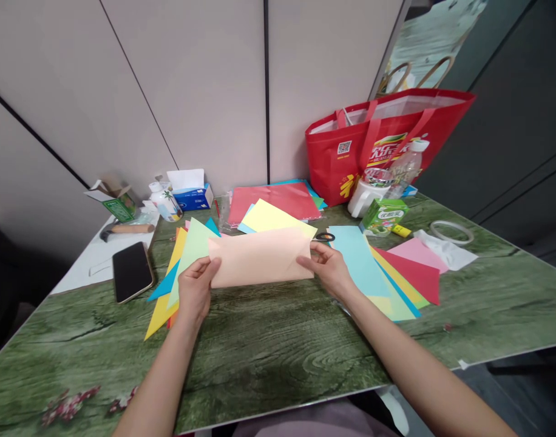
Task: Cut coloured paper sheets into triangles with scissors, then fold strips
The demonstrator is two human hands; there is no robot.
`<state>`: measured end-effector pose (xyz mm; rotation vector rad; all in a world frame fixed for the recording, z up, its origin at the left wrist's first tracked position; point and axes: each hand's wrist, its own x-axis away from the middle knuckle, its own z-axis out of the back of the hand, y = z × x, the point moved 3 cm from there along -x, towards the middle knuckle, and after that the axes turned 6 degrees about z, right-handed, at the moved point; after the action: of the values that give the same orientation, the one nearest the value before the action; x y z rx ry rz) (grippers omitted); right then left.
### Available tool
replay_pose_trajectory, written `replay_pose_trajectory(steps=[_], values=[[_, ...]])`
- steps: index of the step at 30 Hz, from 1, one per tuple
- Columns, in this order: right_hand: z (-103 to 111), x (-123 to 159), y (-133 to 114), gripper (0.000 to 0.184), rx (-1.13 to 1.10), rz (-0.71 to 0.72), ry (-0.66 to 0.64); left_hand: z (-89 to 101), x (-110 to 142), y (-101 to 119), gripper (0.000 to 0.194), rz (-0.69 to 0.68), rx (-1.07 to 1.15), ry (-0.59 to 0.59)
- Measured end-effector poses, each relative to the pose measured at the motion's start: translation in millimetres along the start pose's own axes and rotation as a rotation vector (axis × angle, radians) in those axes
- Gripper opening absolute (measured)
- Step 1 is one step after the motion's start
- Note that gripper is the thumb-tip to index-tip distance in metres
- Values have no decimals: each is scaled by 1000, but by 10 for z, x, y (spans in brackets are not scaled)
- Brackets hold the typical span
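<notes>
A peach-coloured sheet of paper (260,260), long and rectangular, is held up above the table between both hands. My left hand (198,284) pinches its left end, thumb in front and fingers behind. At the other end my right hand (327,267) grips the lower right corner in the same way. Behind the sheet lie a pale yellow paper (278,218) and black-handled scissors (324,237), their blades hidden. Fanned coloured papers (193,233) lie by my left hand, and another fan with a light blue sheet (351,258) lies by my right.
A phone (132,272), a hammer (127,229), a bottle (165,201) and a tissue box (193,197) stand or lie at left. Red paper (273,203) is at the back. At right are a red bag (323,152), a mug (363,199), a green carton (383,217) and a tape roll (451,232).
</notes>
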<state>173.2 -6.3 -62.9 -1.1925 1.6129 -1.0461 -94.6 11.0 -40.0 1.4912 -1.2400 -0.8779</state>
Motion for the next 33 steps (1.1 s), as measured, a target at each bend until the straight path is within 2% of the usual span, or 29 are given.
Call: replay_pose_trajectory(steps=[2, 4, 10, 15, 20, 29, 33], values=[[33, -8, 5, 20, 29, 32, 59, -5, 12, -18, 19, 13, -17, -14], [59, -16, 3, 17, 48, 66, 113, -16, 29, -26, 18, 23, -38, -29], [9, 7, -21, 32, 31, 42, 94, -41, 64, 15, 21, 12, -54, -47], [-3, 23, -14, 18, 14, 34, 124, -47, 71, 22, 20, 55, -48, -39], [6, 13, -4, 25, 24, 57, 164, -88, 90, 6, 29, 93, -45, -46], [-63, 70, -4, 28, 92, 53, 73, -38, 77, -29, 24, 8, -100, 113], [-58, 68, -14, 39, 149, 68, 76, -48, 94, -4, 28, 0, -103, 105]])
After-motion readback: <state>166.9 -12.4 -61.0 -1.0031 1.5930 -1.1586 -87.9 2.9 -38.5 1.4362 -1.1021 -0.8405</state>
